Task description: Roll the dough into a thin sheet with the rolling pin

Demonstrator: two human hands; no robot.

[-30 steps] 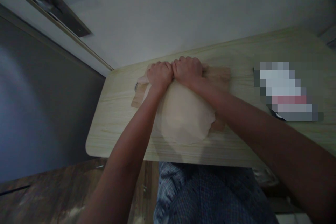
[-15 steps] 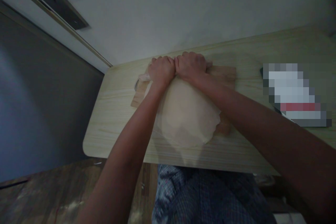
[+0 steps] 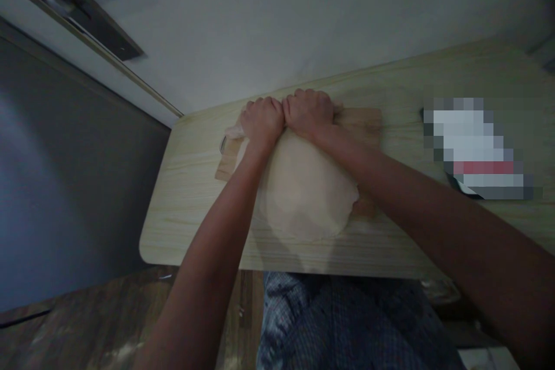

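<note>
A wide, pale, flat sheet that looks like dough [image 3: 307,191] lies over a wooden board [image 3: 362,127] and hangs past its near edge. At the sheet's far end, my left hand [image 3: 262,119] and my right hand [image 3: 309,110] rest side by side, touching, with fingers curled. Pale dough-like material [image 3: 235,132] sticks out left of my left hand, and a small pale bit shows right of my right hand. Both hands are closed; what is under the fingers is hidden.
The board lies on a light wood table [image 3: 177,202] against a pale wall. A blurred, pixelated flat object [image 3: 472,141] sits at the table's right. A metal ring [image 3: 222,144] shows at the board's left end. Below is a wooden floor [image 3: 108,324].
The view has shifted slightly, moving the board and the pixelated object a little left in the picture. Both hands remain closed at the far end of the sheet.
</note>
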